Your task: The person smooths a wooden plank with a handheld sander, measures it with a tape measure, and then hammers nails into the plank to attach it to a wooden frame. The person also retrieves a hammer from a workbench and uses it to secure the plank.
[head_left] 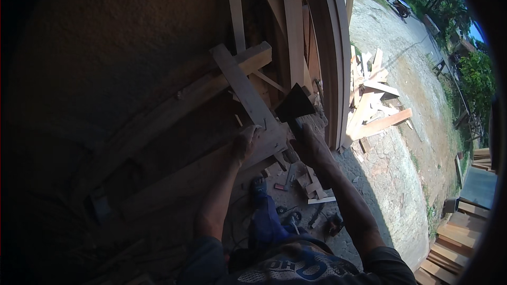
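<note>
My right hand [312, 150] is closed around the handle of a hatchet-like tool [296, 104], whose dark, flared head is raised beside the wooden frame. My left hand [246, 143] grips near the joint where an upright narrow board [240, 84] meets a wide wooden plank [211, 162]. Its fingertips are partly in shade. A small dark pin, perhaps a nail [265, 123], stands at that joint, just right of the left fingers. Farther back, the narrow board crosses a thick beam [257, 58].
Long boards [293, 26] lean upright beyond the frame. A pile of wood offcuts [369, 100] lies in sunlight to the right. Near my feet are a hammer [288, 177], wood scraps [311, 183] and a power tool [335, 225]. More planks [451, 243] are stacked at the lower right.
</note>
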The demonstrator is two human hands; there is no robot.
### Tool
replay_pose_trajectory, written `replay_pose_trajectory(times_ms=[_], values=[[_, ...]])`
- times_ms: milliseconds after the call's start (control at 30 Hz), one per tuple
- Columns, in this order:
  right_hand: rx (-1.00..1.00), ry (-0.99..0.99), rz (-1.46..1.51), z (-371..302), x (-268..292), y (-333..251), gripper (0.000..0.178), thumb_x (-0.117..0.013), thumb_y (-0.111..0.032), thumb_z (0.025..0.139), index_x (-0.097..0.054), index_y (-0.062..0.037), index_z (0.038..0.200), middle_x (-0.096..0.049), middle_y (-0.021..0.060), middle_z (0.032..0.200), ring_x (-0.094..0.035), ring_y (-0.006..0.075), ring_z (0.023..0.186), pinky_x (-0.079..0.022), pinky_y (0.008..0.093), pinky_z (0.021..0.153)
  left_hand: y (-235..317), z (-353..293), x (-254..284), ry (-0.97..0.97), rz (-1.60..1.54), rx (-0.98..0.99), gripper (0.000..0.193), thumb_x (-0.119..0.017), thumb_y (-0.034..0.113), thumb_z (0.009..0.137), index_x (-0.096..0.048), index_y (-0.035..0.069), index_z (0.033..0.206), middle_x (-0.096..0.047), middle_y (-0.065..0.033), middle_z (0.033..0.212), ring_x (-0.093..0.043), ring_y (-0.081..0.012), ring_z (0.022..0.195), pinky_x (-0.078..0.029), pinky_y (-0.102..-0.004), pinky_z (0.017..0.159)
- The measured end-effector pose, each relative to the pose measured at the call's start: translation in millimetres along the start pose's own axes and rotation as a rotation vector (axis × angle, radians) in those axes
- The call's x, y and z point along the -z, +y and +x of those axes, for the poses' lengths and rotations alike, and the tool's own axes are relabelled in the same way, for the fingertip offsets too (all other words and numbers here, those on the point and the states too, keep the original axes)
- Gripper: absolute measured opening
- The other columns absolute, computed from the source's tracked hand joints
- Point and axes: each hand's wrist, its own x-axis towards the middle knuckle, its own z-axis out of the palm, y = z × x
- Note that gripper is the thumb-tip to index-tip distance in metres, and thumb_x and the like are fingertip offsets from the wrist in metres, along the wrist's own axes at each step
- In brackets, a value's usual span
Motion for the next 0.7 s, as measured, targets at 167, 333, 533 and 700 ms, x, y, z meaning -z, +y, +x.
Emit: replay_pose_trajectory(times_ms=[167,333,533,700], values=[[-0.339,-0.041,0.479,-20.3,-17.5,30.2,0.041,-0.07,-0.027,0.088,-0.048,0.0003,0.11,-0.066,0.0215,0.093,-0.07,0.0342,0.078,-0.053,0.0476,0.07,-27.2,-16.5,55.7,0.069,0.288,0.335,0.026,-0.05,0.025,0.107,-0.063,0.002,0.103,-0.072,-0.0249,0.1,-0.07,-0.0437,0.098,-0.055,-0.0521,0.082],[-0.396,0.113,0.37,-16.6,-88.7,101.0,0.041,-0.072,-0.023,0.084,-0.054,0.0031,0.11,-0.066,0.0145,0.097,-0.068,0.0235,0.085,-0.055,0.0379,0.077,-46.8,-25.4,61.7,-0.184,0.529,0.435,0.037,-0.043,0.037,0.109,-0.062,0.006,0.105,-0.071,-0.0267,0.095,-0.067,-0.0504,0.094,-0.053,-0.0586,0.081],[-0.403,0.177,0.616,-25.3,-132.5,112.4,0.052,-0.073,-0.031,0.079,-0.056,0.0055,0.112,-0.065,0.0235,0.102,-0.065,0.0342,0.101,-0.05,0.045,0.089,-41.1,-20.8,59.2,-0.231,0.472,0.508,0.041,-0.041,0.039,0.109,-0.062,0.005,0.104,-0.07,-0.03,0.098,-0.067,-0.052,0.097,-0.053,-0.0592,0.083],[-0.269,0.304,0.551,-21.6,-142.0,88.9,0.047,-0.076,-0.023,0.072,-0.06,0.004,0.106,-0.066,0.0208,0.098,-0.065,0.0337,0.095,-0.051,0.0436,0.088,-53.4,-21.2,67.5,-0.276,0.487,0.471,0.042,-0.04,0.039,0.109,-0.062,0.004,0.104,-0.07,-0.0307,0.099,-0.066,-0.0525,0.098,-0.053,-0.0586,0.084]])
